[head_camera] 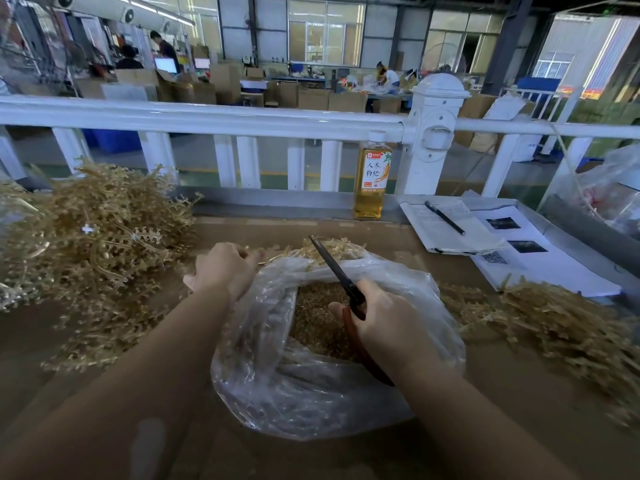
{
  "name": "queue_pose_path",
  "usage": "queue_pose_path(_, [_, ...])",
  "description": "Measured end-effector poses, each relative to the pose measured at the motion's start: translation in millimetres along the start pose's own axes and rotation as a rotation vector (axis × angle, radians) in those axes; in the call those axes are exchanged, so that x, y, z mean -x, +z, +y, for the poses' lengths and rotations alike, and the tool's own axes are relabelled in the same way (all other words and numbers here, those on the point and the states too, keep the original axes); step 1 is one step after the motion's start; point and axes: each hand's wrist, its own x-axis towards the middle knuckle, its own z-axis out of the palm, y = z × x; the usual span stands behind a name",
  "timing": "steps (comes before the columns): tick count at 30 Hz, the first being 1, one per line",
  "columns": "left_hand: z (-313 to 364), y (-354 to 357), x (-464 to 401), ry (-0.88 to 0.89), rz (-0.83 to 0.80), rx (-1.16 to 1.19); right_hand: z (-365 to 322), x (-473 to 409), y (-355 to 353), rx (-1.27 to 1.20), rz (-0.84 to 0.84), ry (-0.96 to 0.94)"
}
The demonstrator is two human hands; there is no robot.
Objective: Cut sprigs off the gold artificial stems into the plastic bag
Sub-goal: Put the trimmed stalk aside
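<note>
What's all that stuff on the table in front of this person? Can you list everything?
plastic bag: one, clear, centre of table, holding cut gold bits
gold stems: big pile left, smaller pile right
stem held: one, gold, over the bag's far edge
scissors: one, dark blades, red handles, over bag
bottle: one, amber drink, by railing
papers: several, white, right
pen: one, black, on papers
railing: white, behind table
left hand: holds the stem
right hand: grips scissors

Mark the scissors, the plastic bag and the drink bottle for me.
scissors (332,263): head view, on the dark blades.
plastic bag (311,400): head view, on its crumpled near wall.
drink bottle (372,174): head view, on the label.
</note>
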Motion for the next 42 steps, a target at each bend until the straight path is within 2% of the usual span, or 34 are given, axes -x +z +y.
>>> queue_pose_path(3, [1.5,-4.7,-1.1,0.052,0.119,-0.052,-1.0,0.6,-0.8,-0.032,0.018,0.004])
queue_pose_path(7, [7.6,-14.5,-3.4,0.164,0.210,0.141,-3.3,1.6,-0.6,-0.029,0.047,-0.014])
queue_pose_path(9, [9.8,-17.9,-3.7,0.165,0.149,0.176,-4.3,2.0,-0.7,-0.031,0.049,-0.019])
queue_pose_path(13, [1.1,-11.8,-1.2,0.117,-0.205,0.099,-4.5,3.2,-0.6,-0.039,0.032,-0.012])
queue_pose_path(16, [-4.3,-3.9,4.5,0.152,-0.302,-0.028,-3.8,3.6,-0.1,-0.017,0.038,-0.009])
queue_pose_path(20, [-5.0,-2.6,5.8,0.194,-0.276,-0.104,-2.1,1.8,0.9,0.031,0.023,-0.009])
queue_pose_path(24, [-3.9,-4.3,8.4,0.205,-0.179,-0.155,-1.1,1.3,1.1,0.048,0.000,0.003])
queue_pose_path(27, [-5.0,-6.3,10.3,0.187,-0.232,-0.151,-0.4,1.9,0.9,0.041,-0.005,0.005])
queue_pose_path(30, [-5.0,-9.2,9.6,0.188,-0.301,-0.048,-1.0,2.5,0.8,0.041,-0.017,0.001])
queue_pose_path(34, [2.0,-14.1,8.0,0.160,-0.071,-0.082,-1.9,3.0,0.3,0.027,-0.020,0.000])
queue_pose_path(36, [5.1,-18.0,4.2,0.140,-0.039,-0.003,-2.4,3.2,-0.2,0.022,-0.016,0.001])
queue_pose_path(39, [5.0,-21.3,-1.6,0.163,-0.133,0.072,-3.3,3.4,-0.6,0.009,-0.015,-0.001])
queue_pose_path(42, [1.1,-11.5,7.9,0.272,-0.259,-0.216,-3.8,3.9,-1.4,-0.006,-0.023,0.006])
